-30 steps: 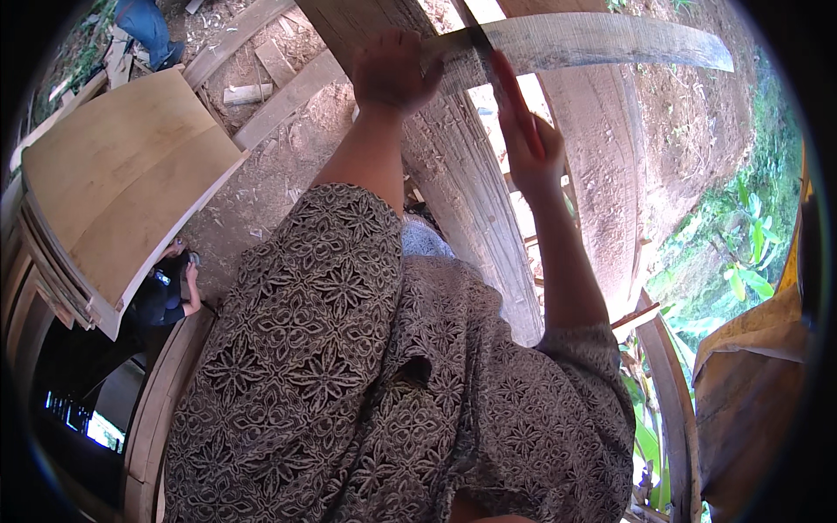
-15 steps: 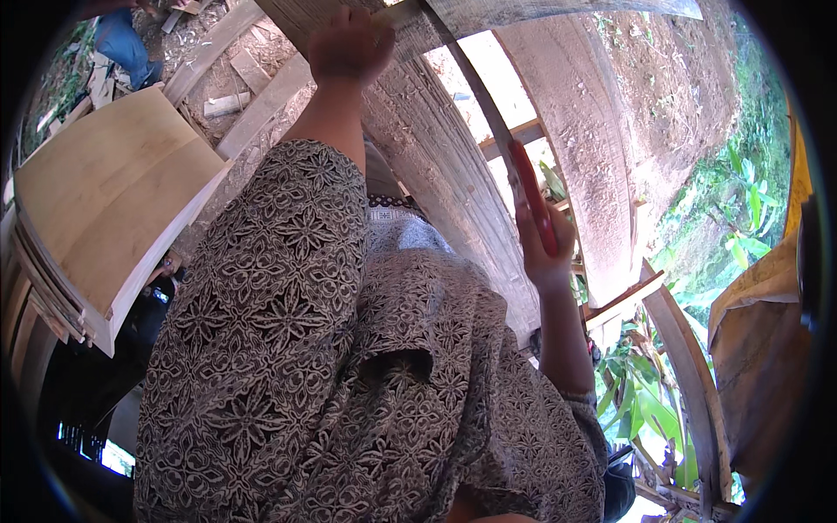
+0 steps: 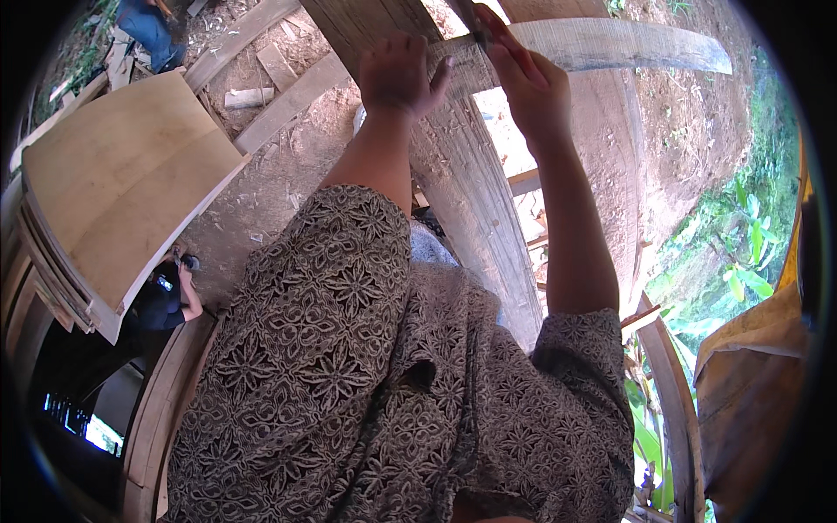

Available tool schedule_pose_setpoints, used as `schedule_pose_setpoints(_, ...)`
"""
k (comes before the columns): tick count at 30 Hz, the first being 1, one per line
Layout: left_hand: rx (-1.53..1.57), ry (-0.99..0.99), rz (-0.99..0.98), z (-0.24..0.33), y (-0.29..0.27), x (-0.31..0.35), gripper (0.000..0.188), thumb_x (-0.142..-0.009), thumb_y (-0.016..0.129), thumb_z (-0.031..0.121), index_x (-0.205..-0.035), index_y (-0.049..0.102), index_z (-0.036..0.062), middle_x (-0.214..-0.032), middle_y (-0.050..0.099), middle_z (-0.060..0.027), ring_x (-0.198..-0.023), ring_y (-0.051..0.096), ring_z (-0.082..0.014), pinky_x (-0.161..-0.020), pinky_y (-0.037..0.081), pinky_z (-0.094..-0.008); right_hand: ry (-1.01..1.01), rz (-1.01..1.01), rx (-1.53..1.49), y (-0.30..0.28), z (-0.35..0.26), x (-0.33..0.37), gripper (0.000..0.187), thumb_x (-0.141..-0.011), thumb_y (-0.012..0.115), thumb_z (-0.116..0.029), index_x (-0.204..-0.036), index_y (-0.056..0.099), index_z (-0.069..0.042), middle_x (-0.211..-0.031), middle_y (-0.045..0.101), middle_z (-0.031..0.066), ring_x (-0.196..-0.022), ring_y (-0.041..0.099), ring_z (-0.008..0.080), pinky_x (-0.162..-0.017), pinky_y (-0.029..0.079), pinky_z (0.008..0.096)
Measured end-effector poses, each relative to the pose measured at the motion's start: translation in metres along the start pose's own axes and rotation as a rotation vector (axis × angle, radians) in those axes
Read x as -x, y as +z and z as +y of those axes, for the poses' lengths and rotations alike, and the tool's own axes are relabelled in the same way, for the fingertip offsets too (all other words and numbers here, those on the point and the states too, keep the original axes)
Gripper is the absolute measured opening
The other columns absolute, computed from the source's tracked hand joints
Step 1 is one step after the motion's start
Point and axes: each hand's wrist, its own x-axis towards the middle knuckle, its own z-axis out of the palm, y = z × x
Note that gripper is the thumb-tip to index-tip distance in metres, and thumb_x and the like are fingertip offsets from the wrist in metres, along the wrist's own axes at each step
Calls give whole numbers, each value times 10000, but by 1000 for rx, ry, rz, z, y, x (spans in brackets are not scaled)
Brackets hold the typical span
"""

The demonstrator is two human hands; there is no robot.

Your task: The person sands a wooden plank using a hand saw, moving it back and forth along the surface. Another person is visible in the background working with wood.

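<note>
My right hand [image 3: 539,100] is wrapped round the red handle of a handsaw [image 3: 514,48]. The saw's dark blade [image 3: 466,12] runs off the top edge and meets a grey wooden plank [image 3: 623,44] that lies crosswise. To the left of the saw, my left hand [image 3: 397,78] lies on the wood, fingers forward and thumb apart, beside the plank's left part. Under the crosswise plank, a long weathered board [image 3: 462,166] slopes toward my body. What lies beneath the left palm is hidden.
A stack of pale plywood sheets [image 3: 131,166] stands at the left. A person's jeans [image 3: 148,35] show at the far left, and another person's arm [image 3: 187,292] below the stack. A wide board [image 3: 602,148] and a tan sheet [image 3: 750,392] are at the right.
My right hand has pushed the saw forward, so its handle is now close to the crosswise plank. The left thumb now stands out from the fingers. The whole view has shifted somewhat.
</note>
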Motion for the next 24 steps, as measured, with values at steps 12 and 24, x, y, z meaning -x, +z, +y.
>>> schedule_pose_setpoints(12,91,1,158,3,3,-2,355,-954,554,436,-1013,645,98,-1037,636,-159,-1014,635,-372,-896,487,-549,242,-16,122,-138,14,270,196,-977,673,-97,-809,655,2,-610,527,-3,-575,450,61,-531,362,281)
schedule_pose_setpoints(24,0,80,94,-7,24,1,472,-931,599,569,-1064,677,123,-1111,645,-96,-1086,621,-294,-894,499,-491,30,-50,114,-39,27,106,334,-976,712,-241,-752,607,-16,-603,521,24,-572,478,108,-544,400,333)
